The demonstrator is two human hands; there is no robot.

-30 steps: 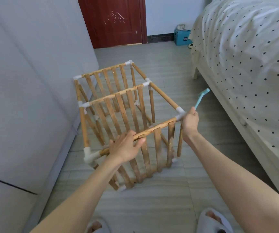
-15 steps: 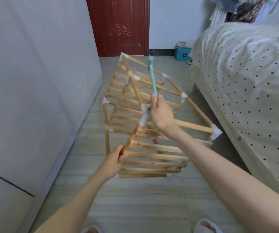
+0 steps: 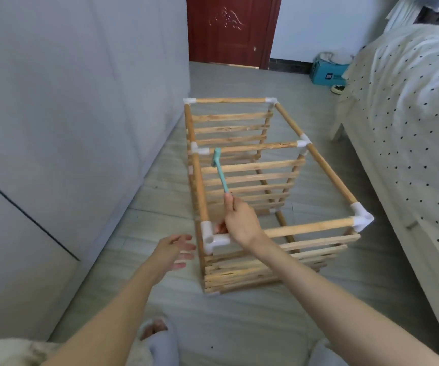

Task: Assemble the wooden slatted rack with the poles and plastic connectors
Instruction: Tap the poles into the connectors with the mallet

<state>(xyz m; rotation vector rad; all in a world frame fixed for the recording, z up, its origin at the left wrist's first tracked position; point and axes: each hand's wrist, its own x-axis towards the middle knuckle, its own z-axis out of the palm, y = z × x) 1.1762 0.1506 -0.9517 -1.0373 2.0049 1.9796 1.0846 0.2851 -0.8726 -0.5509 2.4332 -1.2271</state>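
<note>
- While the wooden slatted rack (image 3: 260, 196) stands on the tiled floor (image 3: 239, 326) between the grey wall panel (image 3: 81, 128) and the bed (image 3: 411, 128), right hand (image 3: 242, 220) hovers over its near-left top corner.
- Right hand pinches the handle of a small teal hammer (image 3: 219, 169); head points away, above the middle crossbar.
- Left hand (image 3: 173, 250) fingers spread, empty, just left of the white corner connector (image 3: 211, 237), not touching.
- Bare floor on both flanks and toward the red door (image 3: 229, 30).

Home bedroom, bed (image 3: 411, 107), door (image 3: 233, 30)
</note>
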